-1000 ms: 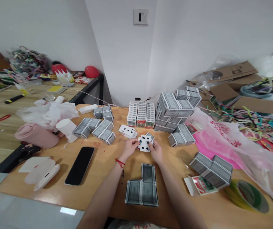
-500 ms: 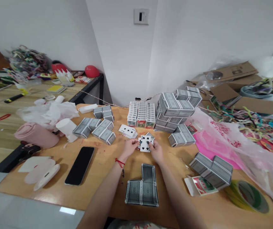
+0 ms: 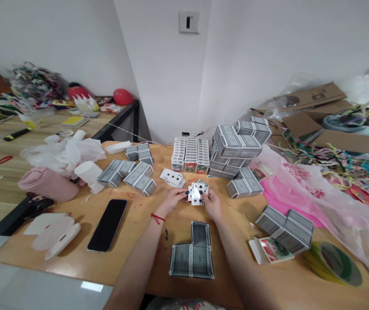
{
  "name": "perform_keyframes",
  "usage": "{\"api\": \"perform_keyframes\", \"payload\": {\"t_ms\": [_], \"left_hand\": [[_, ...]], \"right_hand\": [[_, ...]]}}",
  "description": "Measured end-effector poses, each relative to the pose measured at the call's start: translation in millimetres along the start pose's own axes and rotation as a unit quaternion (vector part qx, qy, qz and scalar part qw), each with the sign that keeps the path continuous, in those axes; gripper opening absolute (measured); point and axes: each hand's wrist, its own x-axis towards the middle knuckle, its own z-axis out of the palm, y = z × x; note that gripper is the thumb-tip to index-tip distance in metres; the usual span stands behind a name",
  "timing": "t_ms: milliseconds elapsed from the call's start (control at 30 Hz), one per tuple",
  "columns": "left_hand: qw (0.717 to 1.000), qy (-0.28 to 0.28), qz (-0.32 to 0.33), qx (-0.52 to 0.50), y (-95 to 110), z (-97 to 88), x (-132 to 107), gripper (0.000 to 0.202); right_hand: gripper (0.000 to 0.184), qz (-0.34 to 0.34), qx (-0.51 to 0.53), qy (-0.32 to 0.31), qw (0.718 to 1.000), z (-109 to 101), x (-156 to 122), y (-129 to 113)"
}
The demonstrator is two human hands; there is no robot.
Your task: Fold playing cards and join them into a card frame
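Note:
My right hand [image 3: 213, 206] is closed on white playing cards [image 3: 198, 199], its thumb over their right edge. Spade pips show on the face turned up to me. At the left edge of these cards, my left hand [image 3: 173, 200] pinches with thumb and finger, a red string bracelet on its wrist. Just beyond and to the left lies a loose pile of playing cards [image 3: 172, 177], face up. Between my forearms rests an L-shaped form [image 3: 191, 258] covered with grey card backs.
Rows of boxed card decks [image 3: 190, 155] stand at the back, beside stacked grey card-back blocks [image 3: 236, 144]. More such blocks [image 3: 139, 177] sit left. A black phone [image 3: 107, 224] lies front left; an opened card box [image 3: 273, 249] and a tape roll [image 3: 336, 263] lie right.
My left hand has drawn slightly leftward and its wrist has shifted left. The cards in my right hand have moved a little to the right and now catch a glare.

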Motion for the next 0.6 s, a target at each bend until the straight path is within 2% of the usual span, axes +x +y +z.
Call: {"api": "perform_keyframes", "payload": {"t_ms": [233,600], "left_hand": [[0.994,-0.041,-0.053,-0.081,2.2,-0.7,-1.8,0.035],[0.990,-0.045,-0.076,-0.109,2.8,0.6,-2.9,0.028]], "right_hand": [[0.029,-0.012,-0.031,0.014,0.999,0.7,1.1,3.2],[0.027,-0.021,-0.046,0.011,0.999,-0.5,-0.1,0.7]]}}
